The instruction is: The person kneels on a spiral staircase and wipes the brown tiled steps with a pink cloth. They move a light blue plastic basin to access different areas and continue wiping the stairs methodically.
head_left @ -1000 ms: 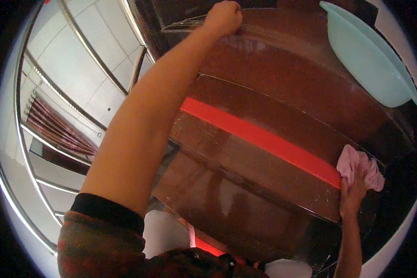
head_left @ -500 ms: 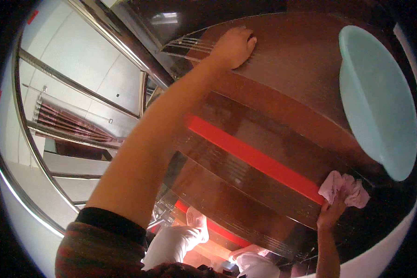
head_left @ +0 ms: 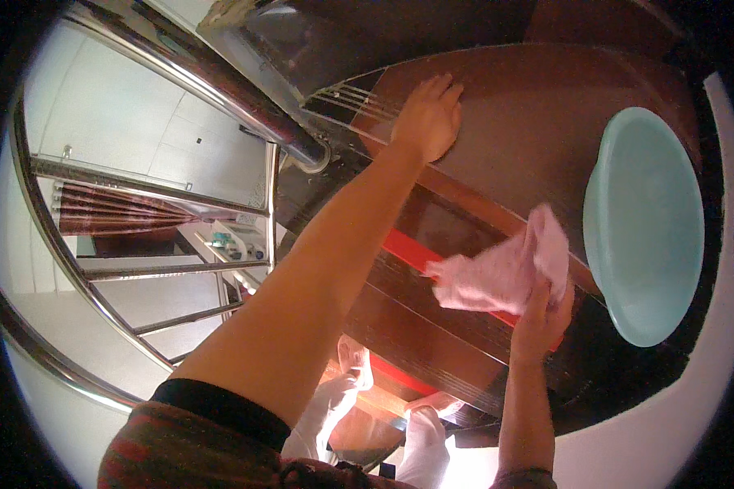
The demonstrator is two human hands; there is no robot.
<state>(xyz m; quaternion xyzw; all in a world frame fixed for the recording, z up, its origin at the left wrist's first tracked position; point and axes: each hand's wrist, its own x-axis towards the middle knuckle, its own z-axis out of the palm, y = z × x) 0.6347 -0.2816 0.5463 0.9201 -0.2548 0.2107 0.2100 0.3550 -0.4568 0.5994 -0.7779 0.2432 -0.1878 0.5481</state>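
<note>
My left hand [head_left: 429, 118] rests on the upper brown stair tread [head_left: 514, 138], its fingers stretched out flat and nothing held. In my right hand [head_left: 542, 322] is a pink cloth [head_left: 497, 273], gripped at one end and spread loosely leftward. It is lifted over the front part of the stairs and hides part of the red strip [head_left: 405, 249] that runs along a lower step. A pale blue-green plastic basin [head_left: 648, 228] stands on the stairs to the right of the cloth.
A shiny metal handrail [head_left: 212, 81] with bars runs down the left side. Beyond the bars hangs a dark reddish curtain [head_left: 118, 210]. My bare feet [head_left: 353, 356] stand on a lower step. A white wall [head_left: 677, 407] curves along the right.
My right hand has raised the pink cloth up and leftward from the red strip's right end, and the cloth has unfolded. My left hand's fingers have straightened out. The view has shifted.
</note>
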